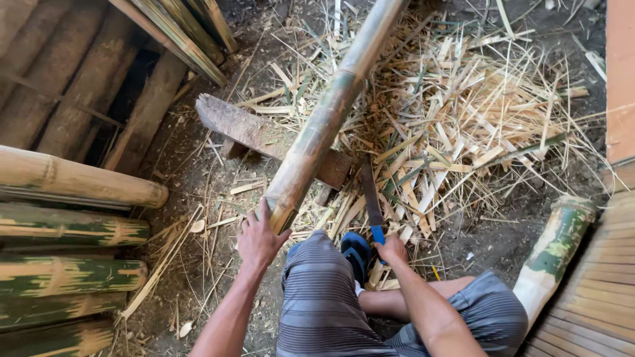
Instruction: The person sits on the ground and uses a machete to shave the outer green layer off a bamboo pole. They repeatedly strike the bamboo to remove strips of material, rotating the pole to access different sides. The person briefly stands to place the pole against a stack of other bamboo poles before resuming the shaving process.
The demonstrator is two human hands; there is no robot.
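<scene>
Right then, the long bamboo pole (324,119) lay slanted across a weathered wooden block (264,135) on the dirt ground, its near cut end low in front of your knees and its far end running up out of view. Your left hand (259,239) was wrapped on that near end, fingers pressed against the pole. Your right hand (391,250) was shut round the blue handle of a dark-bladed machete (372,198), its blade pointing away from you, just right of the pole. Pale bamboo shavings (456,125) were heaped beyond the block. Cut bamboo sections (73,231) were stacked at your left, and another green piece (555,248) lay at your right.
</scene>
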